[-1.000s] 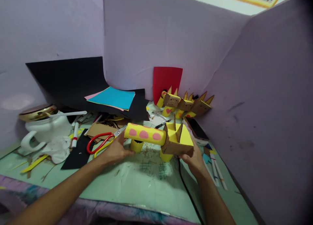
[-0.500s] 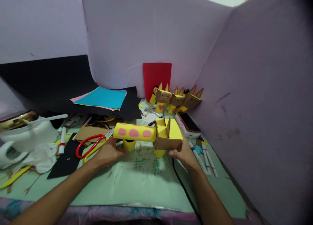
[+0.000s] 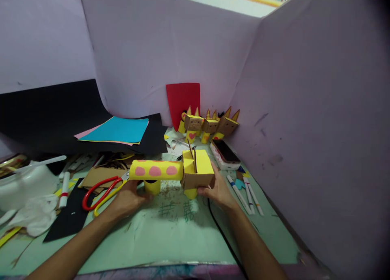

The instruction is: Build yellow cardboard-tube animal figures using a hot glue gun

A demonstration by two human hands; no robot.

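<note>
The boxy end of a spotted yellow paper figure [image 3: 156, 171] is held, lower centre, by the half-curled right hand [image 3: 219, 190]; its other end is flanked by the loosely curved left hand [image 3: 129, 199], whose grip cannot be told. Scissors [image 3: 102, 182] are seen lower left.

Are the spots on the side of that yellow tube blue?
No, the yellow tube has pink spots along the side facing the camera.
</note>
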